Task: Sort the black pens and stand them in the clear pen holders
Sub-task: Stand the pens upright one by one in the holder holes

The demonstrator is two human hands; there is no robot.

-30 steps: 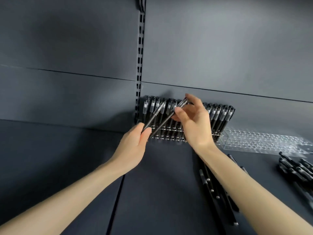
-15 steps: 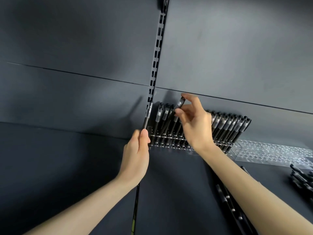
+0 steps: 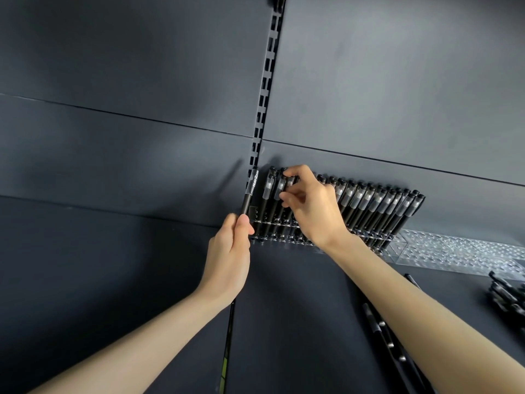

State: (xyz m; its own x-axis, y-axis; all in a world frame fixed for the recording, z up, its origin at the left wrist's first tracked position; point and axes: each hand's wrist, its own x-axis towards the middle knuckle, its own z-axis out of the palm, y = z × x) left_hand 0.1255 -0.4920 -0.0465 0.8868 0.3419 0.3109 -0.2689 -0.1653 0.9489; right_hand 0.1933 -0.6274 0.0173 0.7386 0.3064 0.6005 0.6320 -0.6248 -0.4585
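Across the whole background, dark grey back panels [image 3: 397,81], split by a black slotted upright [image 3: 268,81] running down to the shelf. Below, a dark matte shelf [image 3: 113,280], seen from above and close.

Against the back panel, on the shelf, a long clear pen holder [image 3: 272,223], packed with a row of standing black pens [image 3: 377,206], all leaning slightly right, clear-windowed caps uppermost. Just beside its right end, touching or nearly so, a second clear pen holder [image 3: 454,251] with bare holes.

Two bare forearms reaching in from the bottom edge.

Left hand [image 3: 230,257] just beside the left end of the filled holder, thumb and forefinger pinching the lower barrel of a single black pen [image 3: 250,191]; pen held nearly upright, cap with white lettering on top, in front of the foot of the slotted upright. Lower tip hidden inside the grip; cannot tell whether seated in a hole.

Right hand [image 3: 312,211] raised over the left part of the row, fingers curled, forefinger on top and thumb lower, pinching another pen [image 3: 288,183] among those standing; most of it hidden behind the fingers.

Lying flat on the shelf beside the right forearm, several loose pens [image 3: 380,331]. At the far right edge, a small heap of pens [image 3: 505,297], partly cut off.
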